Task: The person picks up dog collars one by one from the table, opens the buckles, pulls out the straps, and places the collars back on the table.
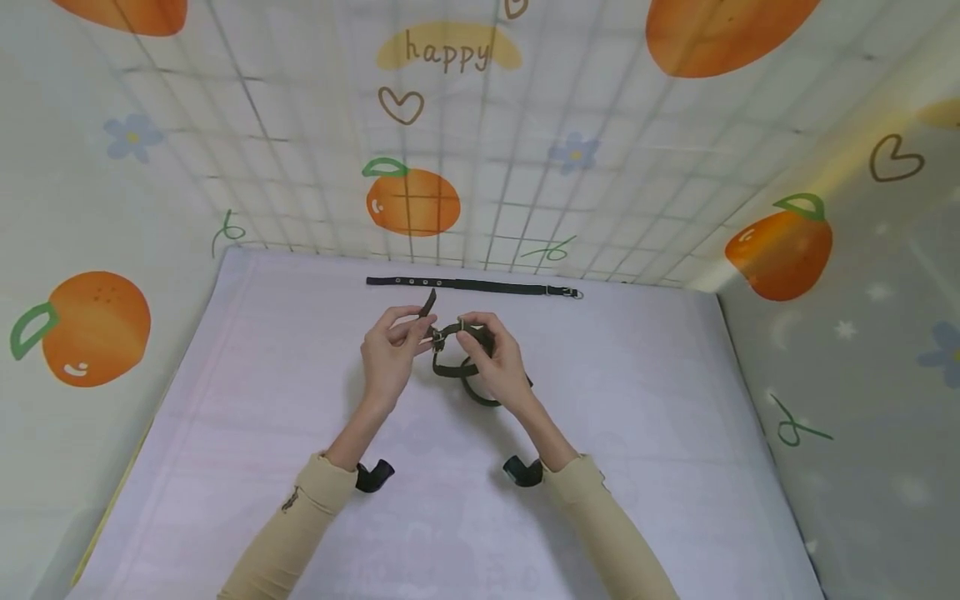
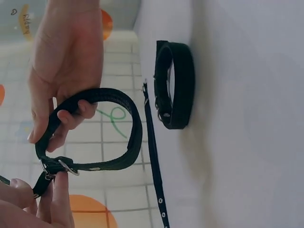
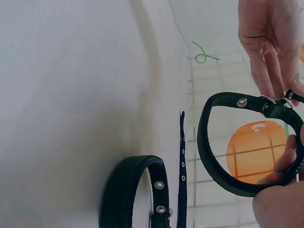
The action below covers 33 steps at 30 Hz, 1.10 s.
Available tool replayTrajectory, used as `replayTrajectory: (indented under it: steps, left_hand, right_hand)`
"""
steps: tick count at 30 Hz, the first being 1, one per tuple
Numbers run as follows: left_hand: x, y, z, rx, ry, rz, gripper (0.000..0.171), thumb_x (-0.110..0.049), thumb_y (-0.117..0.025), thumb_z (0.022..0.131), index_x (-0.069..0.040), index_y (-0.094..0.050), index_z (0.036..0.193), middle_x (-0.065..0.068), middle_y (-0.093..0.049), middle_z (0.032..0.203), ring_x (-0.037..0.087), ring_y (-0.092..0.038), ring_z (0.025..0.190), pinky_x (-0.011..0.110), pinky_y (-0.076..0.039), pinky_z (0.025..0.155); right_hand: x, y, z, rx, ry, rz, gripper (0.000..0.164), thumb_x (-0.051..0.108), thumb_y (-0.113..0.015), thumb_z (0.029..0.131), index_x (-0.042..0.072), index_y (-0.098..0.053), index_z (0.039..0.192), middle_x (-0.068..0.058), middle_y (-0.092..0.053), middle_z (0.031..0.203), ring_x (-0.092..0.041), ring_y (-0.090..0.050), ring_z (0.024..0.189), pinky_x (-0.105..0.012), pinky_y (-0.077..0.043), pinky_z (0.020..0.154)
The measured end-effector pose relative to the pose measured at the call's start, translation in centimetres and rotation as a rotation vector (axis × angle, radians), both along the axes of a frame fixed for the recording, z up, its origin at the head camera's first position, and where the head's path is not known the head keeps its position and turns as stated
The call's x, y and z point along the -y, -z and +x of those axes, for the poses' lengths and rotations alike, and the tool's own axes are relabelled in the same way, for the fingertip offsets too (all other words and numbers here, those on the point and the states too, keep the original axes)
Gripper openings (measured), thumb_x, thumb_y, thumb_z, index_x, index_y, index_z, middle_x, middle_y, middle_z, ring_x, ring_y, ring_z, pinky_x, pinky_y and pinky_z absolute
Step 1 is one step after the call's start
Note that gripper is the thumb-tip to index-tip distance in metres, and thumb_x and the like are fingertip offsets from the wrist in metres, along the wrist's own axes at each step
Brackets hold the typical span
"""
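In the head view, a straight black strap lies across the top of the white table, eyelets at its left end, buckle and ring at its right. Behind it rises a backdrop with a grid and oranges. Below centre, black curved pieces jut inward from the cuffs of both beige sleeves. A looped collar sits on the table near the centre, partly hidden by the right hand. Just above it at centre, the held collar hangs between the hands: the left hand pinches its strap end, whose tip points up, while the right hand grips the loop.

In the left wrist view, the strap runs down the middle and the looped collar stands on its edge at upper centre. The held collar, at left, is a dark, rounded band with a metal buckle and ring; the left hand's fingers at lower left cover part of its strap end.

In the right wrist view, the looped collar fills the lower middle beside the strap. The held collar, at right, shows a silvery eyelet; the right hand covers its lower right part.
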<state>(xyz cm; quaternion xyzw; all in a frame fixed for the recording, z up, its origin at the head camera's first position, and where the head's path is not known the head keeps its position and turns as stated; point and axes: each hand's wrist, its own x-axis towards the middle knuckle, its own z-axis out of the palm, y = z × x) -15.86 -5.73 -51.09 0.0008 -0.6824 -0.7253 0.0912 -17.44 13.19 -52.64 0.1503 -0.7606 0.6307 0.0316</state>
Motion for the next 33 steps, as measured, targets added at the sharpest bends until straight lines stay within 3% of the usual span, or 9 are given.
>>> replayTrajectory:
  steps: [3,8,11,16,21,28,33]
  left_hand:
    - [0.1,0.1,0.0,-0.014,0.009,-0.067,0.029,-0.021,-0.073,0.104,-0.005,-0.068,0.128,0.020,-0.081,0.120,0.036,-0.080,0.109,0.033,-0.068,0.087]
    - [-0.4,0.4,0.2,-0.063,0.020,-0.256,0.031,-0.024,-0.075,0.103,-0.012,-0.071,0.131,0.013,-0.081,0.123,0.031,-0.079,0.109,0.043,-0.067,0.095]
    - [-0.7,0.8,0.4,-0.098,0.030,-0.325,0.031,-0.025,-0.070,0.107,-0.011,-0.071,0.134,0.013,-0.078,0.127,0.032,-0.079,0.106,0.046,-0.067,0.094]
    - [-0.9,1.3,0.5,-0.111,0.029,-0.295,0.029,-0.026,-0.067,0.109,-0.011,-0.069,0.133,0.017,-0.076,0.119,0.036,-0.080,0.085,0.031,-0.065,0.075]
    - [-0.6,0.8,0.4,-0.091,0.044,-0.248,0.028,-0.030,-0.073,0.105,-0.014,-0.071,0.128,0.018,-0.078,0.100,0.039,-0.079,0.076,0.018,-0.057,0.062]
    - [0.0,0.5,0.0,-0.088,0.058,-0.378,0.027,-0.030,-0.077,0.102,-0.017,-0.073,0.125,0.013,-0.083,0.092,0.021,-0.078,0.072,0.020,-0.051,0.059]
    - [0.2,0.6,0.1,-0.062,0.078,-0.406,0.027,-0.032,-0.075,0.104,-0.018,-0.071,0.126,0.013,-0.084,0.094,0.025,-0.079,0.074,0.022,-0.053,0.064]
  right_hand:
    - [0.1,0.1,0.0,0.015,-0.011,-0.015,0.028,0.008,-0.068,0.106,0.001,-0.064,0.133,-0.009,-0.063,0.103,-0.007,-0.052,0.083,-0.016,-0.044,0.071]
    - [0.2,0.1,0.3,0.049,-0.033,-0.015,0.027,0.008,-0.066,0.107,0.001,-0.063,0.133,-0.006,-0.062,0.104,-0.008,-0.052,0.086,-0.018,-0.043,0.073]
    - [0.3,-0.1,0.4,0.062,-0.044,-0.016,0.027,0.010,-0.064,0.109,0.002,-0.061,0.135,-0.007,-0.063,0.109,-0.010,-0.052,0.088,-0.020,-0.042,0.076]
    - [0.6,-0.3,0.7,0.063,-0.049,-0.018,0.032,0.015,-0.057,0.113,0.005,-0.055,0.142,-0.012,-0.062,0.131,-0.016,-0.056,0.100,-0.024,-0.047,0.086]
    - [0.8,-0.5,0.7,0.013,0.005,0.086,0.026,0.023,-0.052,0.114,0.011,-0.063,0.134,-0.010,-0.068,0.129,-0.019,-0.065,0.103,-0.030,-0.054,0.088]
    - [0.8,-1.1,0.4,-0.085,0.004,0.241,0.018,0.024,-0.065,0.110,0.010,-0.071,0.119,-0.010,-0.073,0.123,-0.028,-0.073,0.118,-0.045,-0.064,0.098]
    - [0.7,-1.4,0.0,-0.040,-0.089,0.288,0.020,0.022,-0.063,0.111,0.009,-0.070,0.124,-0.012,-0.075,0.123,-0.030,-0.075,0.103,-0.033,-0.063,0.085]
